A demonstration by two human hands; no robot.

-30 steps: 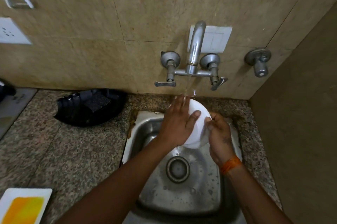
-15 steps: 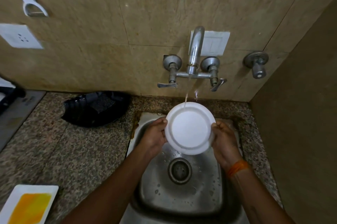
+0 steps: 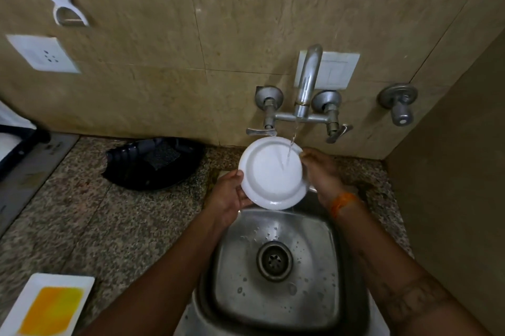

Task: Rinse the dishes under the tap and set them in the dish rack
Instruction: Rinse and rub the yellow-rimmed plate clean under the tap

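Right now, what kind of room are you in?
Most likely a small kitchen washing corner. A tap on the tiled wall runs onto a white plate held over a steel sink, which is set into a speckled stone counter.

Yellow-centred tray (image 3: 46,305) cut off; right grip (image 3: 322,171) fingers perhaps behind plate (image 3: 273,174).

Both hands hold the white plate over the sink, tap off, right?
Not quite: the tap is running. The head view shows a stream landing on the white plate, held by the left hand and right hand over the sink.
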